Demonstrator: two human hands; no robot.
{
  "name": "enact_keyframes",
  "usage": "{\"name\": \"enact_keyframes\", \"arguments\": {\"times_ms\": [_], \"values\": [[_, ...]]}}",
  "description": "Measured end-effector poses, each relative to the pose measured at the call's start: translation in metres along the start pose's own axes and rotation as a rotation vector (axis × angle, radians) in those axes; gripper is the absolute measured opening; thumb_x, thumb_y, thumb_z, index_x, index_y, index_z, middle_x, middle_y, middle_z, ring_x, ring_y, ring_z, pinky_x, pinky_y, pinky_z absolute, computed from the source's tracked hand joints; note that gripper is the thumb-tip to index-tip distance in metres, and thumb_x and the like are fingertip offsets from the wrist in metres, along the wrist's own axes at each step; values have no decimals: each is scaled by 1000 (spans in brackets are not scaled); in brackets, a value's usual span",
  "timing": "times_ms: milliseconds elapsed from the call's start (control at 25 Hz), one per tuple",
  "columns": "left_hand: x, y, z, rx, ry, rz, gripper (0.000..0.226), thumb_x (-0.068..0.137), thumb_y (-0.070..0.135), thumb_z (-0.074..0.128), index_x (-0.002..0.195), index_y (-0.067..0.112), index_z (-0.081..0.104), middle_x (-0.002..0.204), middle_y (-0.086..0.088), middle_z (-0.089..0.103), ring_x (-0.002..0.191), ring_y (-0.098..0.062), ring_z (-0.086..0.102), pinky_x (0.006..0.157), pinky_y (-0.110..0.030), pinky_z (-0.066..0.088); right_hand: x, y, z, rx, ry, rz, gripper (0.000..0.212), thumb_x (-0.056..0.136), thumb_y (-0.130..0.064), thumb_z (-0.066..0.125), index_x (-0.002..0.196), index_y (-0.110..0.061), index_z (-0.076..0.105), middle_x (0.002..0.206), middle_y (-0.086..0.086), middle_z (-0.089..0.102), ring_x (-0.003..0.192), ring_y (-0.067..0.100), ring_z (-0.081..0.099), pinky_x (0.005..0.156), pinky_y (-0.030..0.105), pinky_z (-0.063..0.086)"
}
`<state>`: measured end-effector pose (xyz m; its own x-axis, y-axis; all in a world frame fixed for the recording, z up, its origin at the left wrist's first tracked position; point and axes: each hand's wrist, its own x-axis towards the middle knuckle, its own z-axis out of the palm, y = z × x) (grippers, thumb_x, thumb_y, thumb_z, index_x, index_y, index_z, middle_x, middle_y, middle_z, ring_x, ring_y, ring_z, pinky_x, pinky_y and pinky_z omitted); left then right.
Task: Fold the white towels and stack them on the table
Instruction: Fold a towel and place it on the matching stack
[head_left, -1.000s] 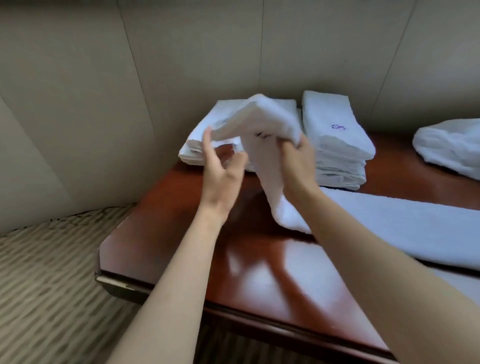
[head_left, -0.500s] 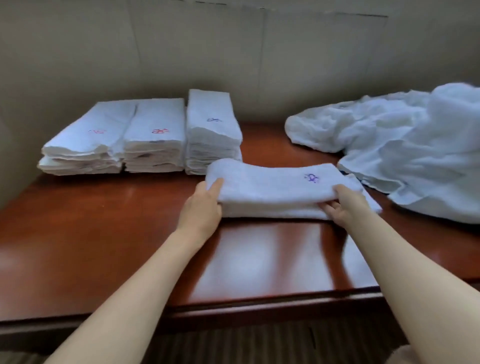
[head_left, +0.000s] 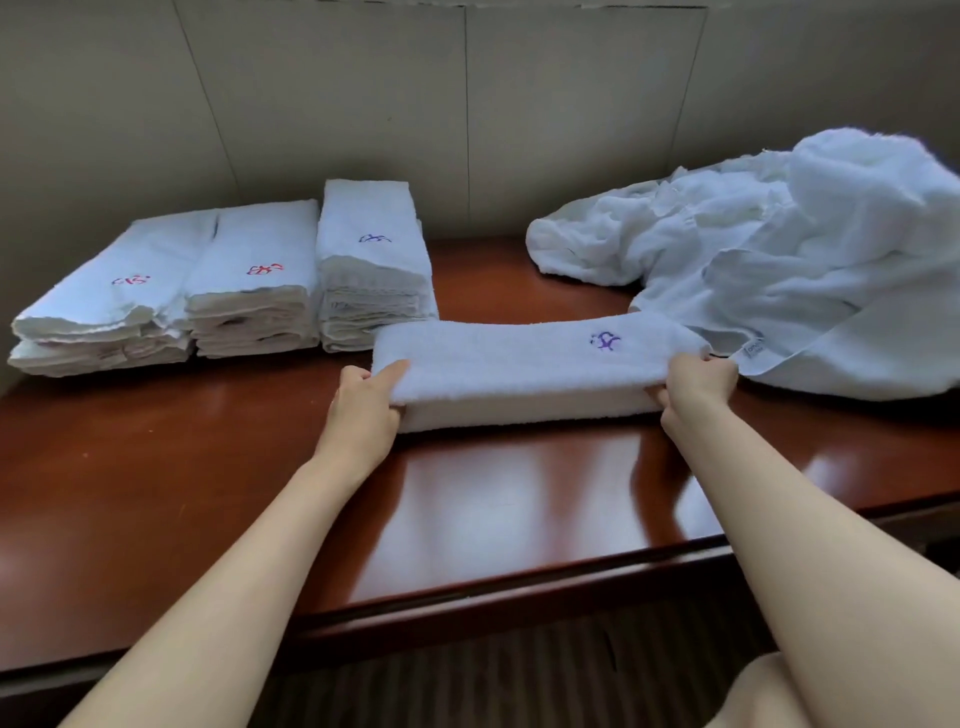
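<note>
- Towel (head_left: 530, 371): a long white folded towel lies flat on the brown table (head_left: 156, 493), near the middle. It has a small purple mark sewn on top, near its right end.
- Left hand (head_left: 363, 405) holds the left end of the towel. The thumb lies on top and the fingers are tucked under the edge.
- Right hand (head_left: 693, 382) holds the right end of the towel the same way, with its fingers curled around the end.
- Both bare arms reach out from the bottom of the picture, one to each end of the towel.
- Three stacks of folded white towels sit at the back left of the table, side by side and touching.
- The left stack (head_left: 104, 306) has a red mark on top and looks a bit messy at the front.
- The middle stack (head_left: 254, 280) has a red mark on top too.
- The right stack (head_left: 371, 260) is the tallest and has a purple mark on top. Its front corner is just behind the left end of the long towel.
- A big messy pile of white towels (head_left: 779, 249) sits at the back right of the table. Its edge touches the right end of the long towel, right by the right hand.
- A plain gray wall (head_left: 467, 104) stands behind the table.
- The table top is shiny and light shows on it.
</note>
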<state>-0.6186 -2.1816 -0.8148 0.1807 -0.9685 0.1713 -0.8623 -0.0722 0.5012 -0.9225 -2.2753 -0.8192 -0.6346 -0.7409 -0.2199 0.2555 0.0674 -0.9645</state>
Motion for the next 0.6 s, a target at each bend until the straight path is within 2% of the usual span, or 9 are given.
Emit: {"name": "enact_keyframes", "arguments": {"times_ms": [80, 200, 280, 360, 440, 480, 560, 600], "values": [[2, 1, 1, 17, -69, -11, 62, 89, 7, 45, 144, 34, 37, 117, -19, 44, 112, -40, 47, 92, -33, 38, -16, -6, -10, -58, 37, 3, 39, 83, -12, 44, 123, -9, 40, 128, 12, 52, 111, 31, 58, 91, 47, 52], [2, 1, -6, 12, -178, 0, 63, 89, 12, 44, 145, 38, 33, 122, -18, 45, 111, -37, 49, 90, -30, 40, -27, -12, -16, -260, 101, -76, 44, 86, -6, 50, 127, -3, 33, 133, 17, 45, 116, 33, 51, 95, 38, 45], [-2, 3, -17, -91, -263, 13, 62, 88, 11, 47, 144, 36, 38, 129, -8, 44, 109, -24, 51, 88, -23, 37, -39, -15, -21, -637, 124, -271, 48, 85, -6, 54, 129, -6, 34, 134, 23, 38, 120, 39, 44, 96, 42, 39], [-4, 7, -26, -351, -308, -3, 53, 87, 19, 59, 138, 28, 48, 129, 6, 46, 114, -7, 46, 90, -18, 35, -48, -15, -24, -1080, 47, -540, 47, 85, -7, 54, 131, -15, 43, 137, 18, 35, 126, 36, 35, 101, 45, 31], [-5, 13, -24, -677, -225, -72, 41, 83, 37, 68, 121, 24, 61, 126, 10, 53, 120, -3, 46, 86, -19, 41, -54, -17, -20, -1411, -132, -638, 38, 89, -10, 47, 126, -18, 54, 135, 12, 41, 128, 31, 34, 105, 45, 26], [-6, 18, -21, -802, -123, -126, 31, 84, 36, 68, 111, 22, 65, 123, 5, 58, 120, -7, 50, 83, -19, 42, -58, -18, -16, -1533, -212, -621, 36, 90, -11, 43, 124, -17, 56, 133, 11, 45, 127, 30, 37, 106, 46, 26], [-10, 35, -20, -964, 91, -212, 10, 87, 15, 66, 97, 17, 67, 113, -4, 62, 115, -12, 53, 83, -18, 41, -67, -22, -8, -1626, -364, -577, 36, 89, -12, 41, 122, -14, 56, 131, 12, 51, 125, 32, 43, 109, 51, 28], [-12, 45, -22, -999, 142, -215, 15, 87, 5, 63, 98, 15, 67, 113, -5, 61, 112, -11, 52, 85, -17, 41, -73, -25, -5, -1586, -442, -571, 37, 89, -13, 41, 123, -13, 55, 133, 12, 51, 125, 32, 44, 109, 49, 29]]}}
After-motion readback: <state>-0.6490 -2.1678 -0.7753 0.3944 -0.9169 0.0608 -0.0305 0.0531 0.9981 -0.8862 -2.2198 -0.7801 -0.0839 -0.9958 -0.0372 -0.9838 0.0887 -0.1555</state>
